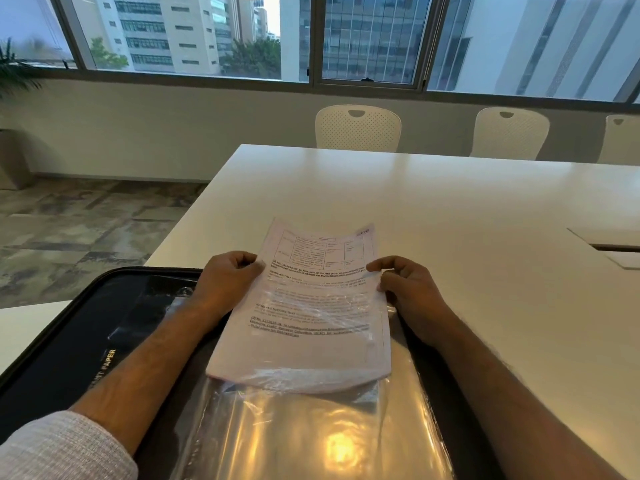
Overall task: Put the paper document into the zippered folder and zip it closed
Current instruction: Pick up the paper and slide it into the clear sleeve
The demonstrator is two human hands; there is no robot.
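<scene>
Two hands are seen on one paper document. Far left of the grip, a grey sleeve is visible over the open zippered folder, black, laid flat on the white table. The doc's left edge is pinched by the left hand, thumb on top, fingers curled under. Between both grips the sheet is held w/ its lower part under a clear plastic sleeve inside the folder, upper part sticking out. Its right edge is pinched by the right hand. Beyond the grip, white chairs are lined up by the window.
</scene>
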